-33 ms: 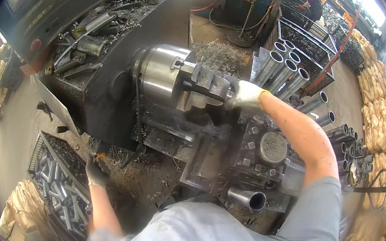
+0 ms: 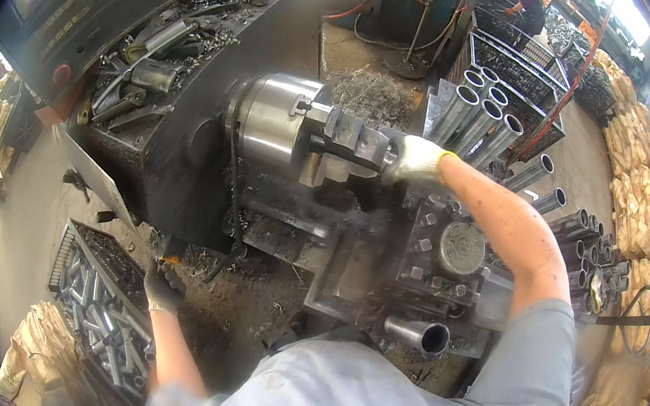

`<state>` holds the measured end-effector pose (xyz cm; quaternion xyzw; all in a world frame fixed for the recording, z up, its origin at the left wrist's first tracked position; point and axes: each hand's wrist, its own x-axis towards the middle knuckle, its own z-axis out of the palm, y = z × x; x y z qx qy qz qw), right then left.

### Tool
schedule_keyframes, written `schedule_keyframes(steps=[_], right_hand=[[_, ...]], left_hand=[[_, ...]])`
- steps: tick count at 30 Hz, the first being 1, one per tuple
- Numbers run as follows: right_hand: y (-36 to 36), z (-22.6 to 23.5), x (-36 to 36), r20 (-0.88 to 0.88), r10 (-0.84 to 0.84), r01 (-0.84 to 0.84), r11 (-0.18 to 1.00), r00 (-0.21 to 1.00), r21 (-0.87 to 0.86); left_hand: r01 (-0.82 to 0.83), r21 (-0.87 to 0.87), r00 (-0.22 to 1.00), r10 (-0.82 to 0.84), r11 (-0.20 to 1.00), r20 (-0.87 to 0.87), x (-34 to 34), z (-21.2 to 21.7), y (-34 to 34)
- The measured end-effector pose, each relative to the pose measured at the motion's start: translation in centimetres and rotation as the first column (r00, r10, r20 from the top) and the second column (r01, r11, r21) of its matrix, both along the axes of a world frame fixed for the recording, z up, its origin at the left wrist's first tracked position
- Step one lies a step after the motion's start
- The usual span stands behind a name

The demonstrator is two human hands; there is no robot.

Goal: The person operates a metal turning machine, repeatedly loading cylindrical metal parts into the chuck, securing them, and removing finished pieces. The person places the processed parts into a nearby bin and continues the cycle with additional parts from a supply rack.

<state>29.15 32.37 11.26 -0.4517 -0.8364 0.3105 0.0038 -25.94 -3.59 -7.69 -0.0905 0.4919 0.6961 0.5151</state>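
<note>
Right hand [image 2: 416,162], pale glove, looks closed round the outer end of a shiny metal piece [image 2: 389,160], which sits at the stepped jaws of the chuck [image 2: 274,122], off the right-hand edge of the headstock [image 2: 202,137]. The gap there is dim, so how deep or square the piece sits can't really be judged. Left hand [image 2: 164,284], dark glove, is low by the near bottom corner of the headstock, next to an orange-tipped part [image 2: 169,261]; can't tell whether it is gripping that or just resting. Main risk: glove cloth right beside the jaws, so if the chuck turned it could snag and drag the fingers in. A piece seated crooked or under-clamped could slip or wobble out. Tool post [image 2: 461,250] stands just below the right forearm; its square bolt heads could scrape the arm on a slip. A loose tube [image 2: 416,334] lies at the near edge of the carriage [image 2: 339,279] and could roll off if knocked. Crate [image 2: 106,256] of short tubes [image 2: 107,330] is beside the left forearm, easy to bump.
</note>
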Motion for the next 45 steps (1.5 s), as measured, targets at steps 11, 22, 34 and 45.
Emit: schedule_keyframes(steps=[11,22,34,45], right_hand=[[-15.2,8.1,9.0,-0.387,-0.500,0.621,0.717,0.775,0.316],[-36.2,-4.6,15.2,-0.706,-0.678,0.929,0.361,0.203,-0.080],[-44.5,-5.5,11.4,-0.574,-0.783,0.884,0.421,0.241,-0.204],[-36.6,-8.5,6.1,-0.477,-0.507,0.513,0.848,0.718,-0.129]], left_hand=[[-0.202,-0.396,0.527,-0.241,0.896,-0.815,2.7,2.8,0.1],[-0.266,-0.188,-0.700,-0.324,0.945,-0.637,0.5,35.3,23.6],[0.542,0.242,-0.507,0.542,0.805,-0.670,15.0,19.5,6.4],[0.413,-0.863,-0.322,-0.841,0.290,-0.436,25.6,1.1,-24.9]])
